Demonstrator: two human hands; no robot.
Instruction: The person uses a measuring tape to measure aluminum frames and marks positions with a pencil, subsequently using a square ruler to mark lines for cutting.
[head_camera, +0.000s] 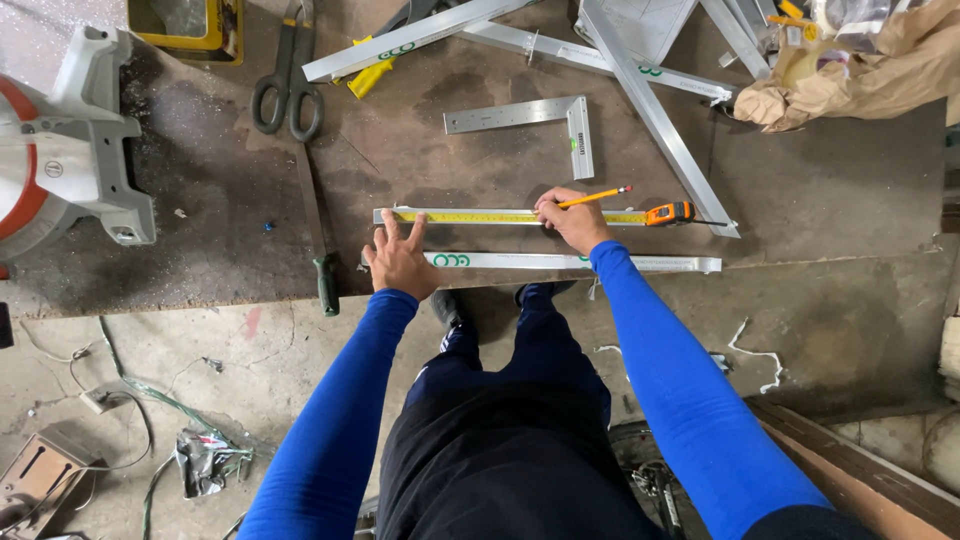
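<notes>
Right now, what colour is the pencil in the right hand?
Orange, with a dark tip: the pencil in the right hand, seen in the head view.

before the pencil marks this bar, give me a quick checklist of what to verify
1. Tape measure lies flat along the aluminium bar: ok.
2. Left hand pins the tape's end at the bar's left end: ok.
3. Tape case rests on the bench, not hanging: ok.
4. Right hand holds the pencil: ok.
5. Pencil tip sits at the right reading: cannot tell, the hand hides it.
6. Bar is clamped: not ok, no clamp shows.
</notes>
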